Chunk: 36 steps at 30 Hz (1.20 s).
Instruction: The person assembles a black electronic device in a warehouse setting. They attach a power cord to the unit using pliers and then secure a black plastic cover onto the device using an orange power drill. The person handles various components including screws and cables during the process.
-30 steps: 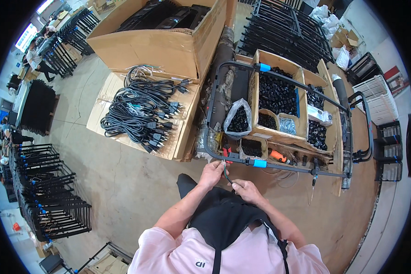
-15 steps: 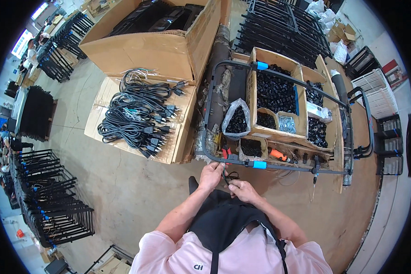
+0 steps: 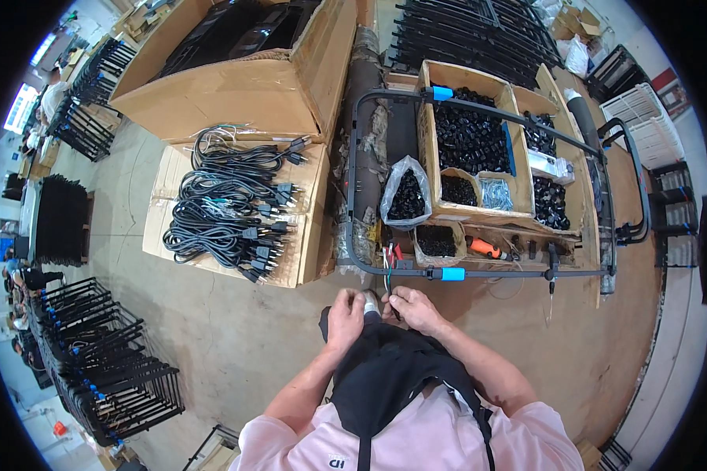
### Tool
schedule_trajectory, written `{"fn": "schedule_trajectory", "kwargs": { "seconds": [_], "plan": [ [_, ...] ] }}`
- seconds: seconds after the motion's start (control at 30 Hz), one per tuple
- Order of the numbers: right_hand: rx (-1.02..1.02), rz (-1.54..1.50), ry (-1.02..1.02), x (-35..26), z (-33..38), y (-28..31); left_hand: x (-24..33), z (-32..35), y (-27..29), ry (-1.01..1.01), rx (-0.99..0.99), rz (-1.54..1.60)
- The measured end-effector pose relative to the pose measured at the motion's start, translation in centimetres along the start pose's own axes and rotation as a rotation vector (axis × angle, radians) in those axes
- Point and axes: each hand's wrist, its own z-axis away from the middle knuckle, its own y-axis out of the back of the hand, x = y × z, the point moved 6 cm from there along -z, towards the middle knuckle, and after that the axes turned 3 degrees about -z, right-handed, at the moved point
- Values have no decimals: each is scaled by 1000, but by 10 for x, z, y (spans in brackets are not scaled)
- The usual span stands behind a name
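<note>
My right hand [image 3: 416, 311] is closed around a thin dark cable, just in front of the black tubular frame [image 3: 495, 273]. Bare green and white wire ends [image 3: 387, 265] stick up from this cable, next to the frame's near left corner. My left hand [image 3: 346, 318] is apart from the cable, to its left, with its fingers curled in; whether anything is inside them is hidden. Red-handled pliers [image 3: 398, 252] lie partly behind the frame. Bundles of black power cords [image 3: 224, 212] with plugs lie on a cardboard box at the left.
Inside the frame's outline are a wooden tray [image 3: 471, 210] of black plastic parts, a clear bag [image 3: 406, 196] of black pieces and an orange tool [image 3: 485, 248]. A large carton [image 3: 212, 98] stands behind the cords. Stacked black frames [image 3: 114, 353] stand on the left floor.
My left hand has come off the cable and moved left and down. The right hand has risen slightly with the cable, whose green and white wire ends now show upright.
</note>
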Motion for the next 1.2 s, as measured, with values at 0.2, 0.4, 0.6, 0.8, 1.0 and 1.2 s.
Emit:
{"fn": "schedule_trajectory", "kwargs": {
  "seconds": [0.2, 0.4, 0.6, 0.8, 1.0, 1.2],
  "plan": [
    [31, -133, -77, -4, -8, -16, -25, 21, -53, -237, -431, 87],
    [171, 450, 15, -38, 7, -4, -36, 20, -56, -188, -512, 56],
    [379, 817, 248, -117, 5, 57, -69, 18, -48, -47, -447, 190],
    [-37, 657, 20, -83, -85, 61, -52, 24, -32, -7, -462, 278],
    [-79, 221, -33, -65, -110, 60, -52, 38, -42, 21, -527, 506],
    [-23, 166, -12, -47, -124, 68, -40, 39, -43, -34, -481, 318]
  ]
}}
